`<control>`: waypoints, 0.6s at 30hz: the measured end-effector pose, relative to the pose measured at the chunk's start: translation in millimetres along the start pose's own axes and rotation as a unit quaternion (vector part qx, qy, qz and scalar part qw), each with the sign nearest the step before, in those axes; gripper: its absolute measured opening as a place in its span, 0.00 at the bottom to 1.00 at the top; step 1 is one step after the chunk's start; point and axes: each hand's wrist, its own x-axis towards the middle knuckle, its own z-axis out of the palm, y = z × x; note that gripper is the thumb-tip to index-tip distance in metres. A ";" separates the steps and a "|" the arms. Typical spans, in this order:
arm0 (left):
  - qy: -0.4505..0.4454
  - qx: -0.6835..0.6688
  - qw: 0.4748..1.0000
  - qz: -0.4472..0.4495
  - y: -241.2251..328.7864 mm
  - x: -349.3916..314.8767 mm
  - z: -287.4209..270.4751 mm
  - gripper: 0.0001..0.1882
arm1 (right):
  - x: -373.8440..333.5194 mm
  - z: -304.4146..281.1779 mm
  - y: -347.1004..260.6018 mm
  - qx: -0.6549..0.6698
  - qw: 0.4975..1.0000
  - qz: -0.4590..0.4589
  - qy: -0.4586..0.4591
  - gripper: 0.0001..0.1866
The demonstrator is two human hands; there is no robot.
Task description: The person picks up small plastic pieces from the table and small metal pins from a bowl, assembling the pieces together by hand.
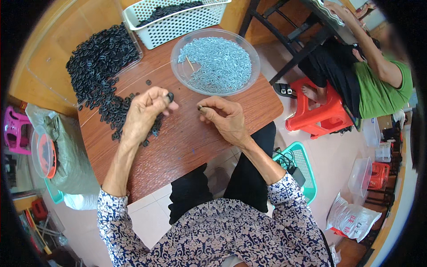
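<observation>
My left hand (144, 111) is raised over the wooden table (178, 147), its thumb and fingers pinched on a small black ring-shaped piece (170, 96). To its right my right hand (225, 118) is closed in a pinch; a small dark bit shows at its fingertips, too small to name. The hands are apart. Many loose black pieces (104, 58) with holes are heaped beside and behind my left hand, some partly under it. Beyond my right hand stands a clear round tub (178, 76) of small blue-grey metal pieces (218, 60), with a thin wooden stick (190, 63) among them.
A white perforated basket (178, 33) with black pieces stands at the back. On the right, a person in a green top (391, 84) sits on a red stool (318, 111). A green basket (307, 178) with cables and a white sack (351, 218) lie on the floor. Another sack (71, 151) stands left.
</observation>
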 end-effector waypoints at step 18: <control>-0.075 -0.153 0.985 -0.042 -25.4 -2.0 50.3 0.06 | 2.9 -8.9 3.7 0.112 0.992 0.049 -0.037 0.12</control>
